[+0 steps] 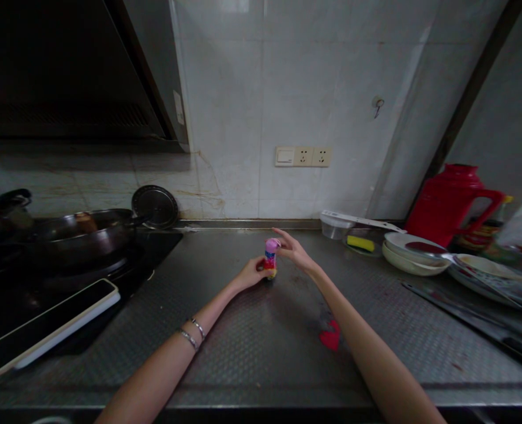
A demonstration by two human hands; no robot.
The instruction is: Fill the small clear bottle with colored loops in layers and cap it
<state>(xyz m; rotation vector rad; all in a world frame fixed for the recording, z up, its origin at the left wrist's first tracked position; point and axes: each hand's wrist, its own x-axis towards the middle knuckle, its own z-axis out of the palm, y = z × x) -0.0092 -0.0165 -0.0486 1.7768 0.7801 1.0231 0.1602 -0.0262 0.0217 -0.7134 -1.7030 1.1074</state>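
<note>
A small bottle (270, 258) with a pink cap and a red, blue and yellow wrap stands upright on the metal countertop. My left hand (250, 274) is closed around its lower part, thumb and fingers on either side. At the cap's right side is my right hand (296, 252), fingers apart and one stretched up past the top. Its thumb points at the bottle just under the cap; whether it touches is hard to tell. Nearer to me, beside my right forearm, a red heart-shaped piece (330, 335) lies on the counter.
To the left, a wok (84, 235) sits on the black stove, with a phone-like device (51, 330) in front. Along the right stand a clear plastic box (331, 227), a yellow sponge (360, 243), stacked bowls (413, 259), a red thermos jug (446, 203) and a long dark knife-like tool (468, 321).
</note>
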